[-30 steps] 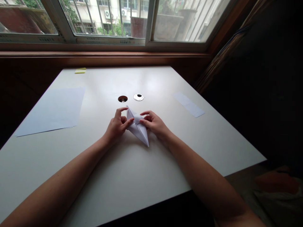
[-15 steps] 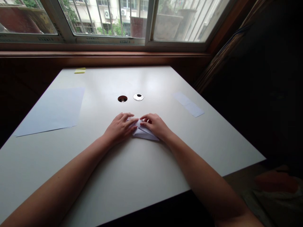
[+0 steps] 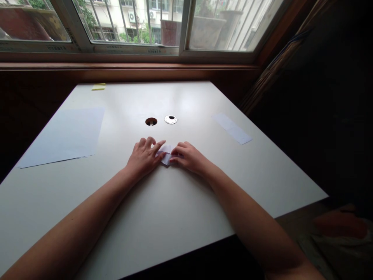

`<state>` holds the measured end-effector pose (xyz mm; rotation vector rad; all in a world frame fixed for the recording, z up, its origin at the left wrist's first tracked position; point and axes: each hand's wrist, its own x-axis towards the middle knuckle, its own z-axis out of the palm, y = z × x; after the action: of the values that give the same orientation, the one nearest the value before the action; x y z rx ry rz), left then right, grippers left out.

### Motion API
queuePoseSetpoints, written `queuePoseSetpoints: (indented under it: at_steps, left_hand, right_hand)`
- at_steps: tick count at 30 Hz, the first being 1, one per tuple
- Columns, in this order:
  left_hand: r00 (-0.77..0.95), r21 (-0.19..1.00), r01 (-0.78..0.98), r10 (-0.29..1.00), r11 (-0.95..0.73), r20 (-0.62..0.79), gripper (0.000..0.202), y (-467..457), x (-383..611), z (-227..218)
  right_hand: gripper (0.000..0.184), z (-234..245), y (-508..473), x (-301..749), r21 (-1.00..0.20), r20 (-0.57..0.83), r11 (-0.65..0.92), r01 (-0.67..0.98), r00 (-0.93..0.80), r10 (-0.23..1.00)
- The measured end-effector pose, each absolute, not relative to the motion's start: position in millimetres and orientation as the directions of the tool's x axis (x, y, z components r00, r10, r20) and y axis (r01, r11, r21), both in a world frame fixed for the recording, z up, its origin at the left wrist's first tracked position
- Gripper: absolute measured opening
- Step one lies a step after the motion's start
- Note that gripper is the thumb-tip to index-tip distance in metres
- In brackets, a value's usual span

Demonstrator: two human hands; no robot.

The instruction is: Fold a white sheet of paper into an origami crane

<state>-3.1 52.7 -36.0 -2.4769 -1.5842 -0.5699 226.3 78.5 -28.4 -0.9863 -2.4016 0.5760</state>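
A small folded piece of white paper (image 3: 166, 159) lies on the white table between my two hands, partly covered by them. My left hand (image 3: 145, 153) is at its left side, the thumb pressed on the paper and the index finger stretched out above it. From the right, the closed fingers of my right hand (image 3: 186, 154) pinch the paper near its middle. The paper's right end is hidden behind my right hand.
Large white sheets (image 3: 64, 134) lie at the table's left. A creased paper strip (image 3: 232, 128) is at the right. Ahead are a round hole (image 3: 151, 121) and its metal cover (image 3: 170, 119). Yellow sticky notes (image 3: 98, 86) sit at the far left edge, below a window (image 3: 136, 23).
The folded paper has been turned, and less of it shows below my right hand. My left hand has shifted slightly left, its index finger lifted.
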Motion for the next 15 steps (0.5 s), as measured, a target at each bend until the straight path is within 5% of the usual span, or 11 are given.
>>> queuePoseSetpoints:
  at_steps: [7, 15]
  left_hand:
    - [0.672, 0.162, 0.619, 0.625, -0.768, 0.398, 0.037, 63, -11, -39]
    - [0.670, 0.206, 0.645, 0.674, -0.736, 0.313, 0.046, 60, -9, -37]
  right_hand:
    - [0.017, -27, 85, 234, -0.564, 0.148, 0.596, 0.571, -0.640, 0.754]
    - [0.022, -17, 84, 244, -0.497, 0.042, 0.529, 0.687, -0.591, 0.806]
